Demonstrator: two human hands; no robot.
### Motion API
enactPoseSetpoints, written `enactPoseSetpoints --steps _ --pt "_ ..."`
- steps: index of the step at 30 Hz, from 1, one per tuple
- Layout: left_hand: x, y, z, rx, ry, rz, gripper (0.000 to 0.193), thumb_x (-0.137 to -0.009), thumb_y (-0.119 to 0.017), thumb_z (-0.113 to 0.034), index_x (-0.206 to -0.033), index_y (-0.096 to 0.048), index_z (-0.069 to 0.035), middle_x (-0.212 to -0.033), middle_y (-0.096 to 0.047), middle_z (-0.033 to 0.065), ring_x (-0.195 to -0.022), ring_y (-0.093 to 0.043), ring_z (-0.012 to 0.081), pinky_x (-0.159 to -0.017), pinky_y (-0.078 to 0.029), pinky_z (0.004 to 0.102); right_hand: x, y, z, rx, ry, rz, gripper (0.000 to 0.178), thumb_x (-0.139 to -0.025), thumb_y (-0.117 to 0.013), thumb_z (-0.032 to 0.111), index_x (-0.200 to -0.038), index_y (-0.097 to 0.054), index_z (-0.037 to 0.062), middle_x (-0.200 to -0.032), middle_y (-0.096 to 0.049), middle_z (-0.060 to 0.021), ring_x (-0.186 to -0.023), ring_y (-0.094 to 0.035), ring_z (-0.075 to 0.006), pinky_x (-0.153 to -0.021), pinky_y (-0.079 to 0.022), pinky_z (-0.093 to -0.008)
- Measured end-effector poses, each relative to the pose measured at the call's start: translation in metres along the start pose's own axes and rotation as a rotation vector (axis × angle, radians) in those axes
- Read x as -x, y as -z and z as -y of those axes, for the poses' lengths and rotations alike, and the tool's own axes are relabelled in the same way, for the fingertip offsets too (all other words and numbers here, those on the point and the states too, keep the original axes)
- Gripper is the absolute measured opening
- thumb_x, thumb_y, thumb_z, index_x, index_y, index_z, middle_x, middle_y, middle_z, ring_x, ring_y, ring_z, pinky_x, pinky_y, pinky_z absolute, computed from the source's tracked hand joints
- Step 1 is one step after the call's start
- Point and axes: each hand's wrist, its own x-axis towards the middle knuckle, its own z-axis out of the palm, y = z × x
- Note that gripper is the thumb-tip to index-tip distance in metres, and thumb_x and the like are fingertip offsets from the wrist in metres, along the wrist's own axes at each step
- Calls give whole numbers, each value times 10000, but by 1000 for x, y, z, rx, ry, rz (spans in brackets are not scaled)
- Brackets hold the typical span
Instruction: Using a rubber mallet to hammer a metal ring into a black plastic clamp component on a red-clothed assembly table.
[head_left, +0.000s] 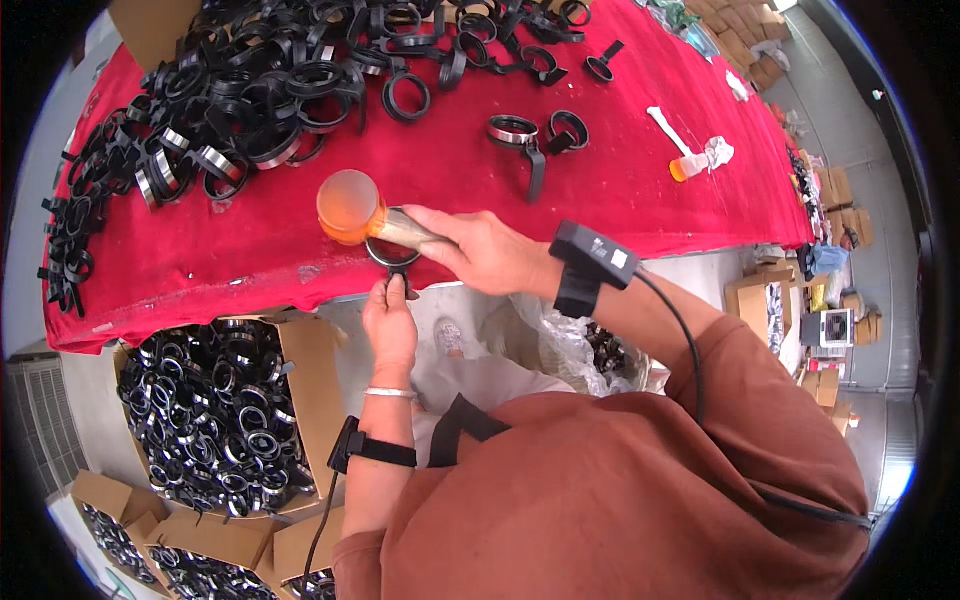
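My right hand [478, 245] is closed round the handle of a mallet with a translucent orange head [350, 205]. Below that head, my left hand [391, 322] pinches the short black stem of a ring-shaped part [393, 262] at the front edge of the red-covered table [270, 235]. The mallet's head and handle hide part of the ring. Whether the mallet touches it, I cannot tell. Farther back lie two loose black rings with silver bands, one a tailed ring [513, 130] and the other a tilted ring [568, 131].
A large heap of black ring parts [250, 95] covers the table's left and back. A second orange-headed mallet [690, 165] lies at the right. Below the table, a cardboard box [310, 370] holds many rings, with more boxes [210, 537] nearby. Clear plastic wrapping [565, 345] hangs beside my legs.
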Motion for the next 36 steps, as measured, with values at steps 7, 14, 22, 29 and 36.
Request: enactPoseSetpoints --steps 7,14,22,29,36 --pt "1 -2 -6 44 20 17 247 -915 -498 -199 -772 -561 -7 -686 -536 11 -659 -451 90 -600 -385 268 23 0 5 237 37 19 509 -850 -579 244 -1319 -417 130 -720 -535 -154 -580 -556 -346 -516 -459 -437" --pt "1 1 -8 49 -58 18 193 -897 -517 -192 -899 -593 -14 -804 -586 42 -735 -512 127 -673 -422 289 31 14 48 162 96 -173 557 -783 -623 94 -1308 -441 87 -718 -484 -145 -574 -526 -299 -493 -415 -390" --pt "-4 -2 4 -10 -258 -27 250 -844 -562 -110 -1079 -584 -30 -1016 -605 122 -954 -568 201 -813 -452 335 57 -6 47 432 -27 -16 556 -773 -637 148 -1296 -457 96 -706 -461 -111 -586 -518 -271 -492 -440 -374" --pt "-15 3 63 -201 -415 27 355 -819 -595 -223 -1136 -557 -67 -1131 -556 132 -1084 -490 323 -906 -400 439 70 -10 59 446 97 -134 577 -711 -671 131 -1262 -500 130 -733 -484 -104 -619 -533 -267 -517 -434 -372" --pt "-14 0 44 -382 -284 9 363 -925 -479 -280 -1206 -501 -51 -1202 -518 93 -1099 -470 198 -927 -384 329 65 -5 73 431 87 -128 572 -762 -648 170 -1300 -456 140 -735 -492 -107 -580 -543 -264 -502 -453 -376"
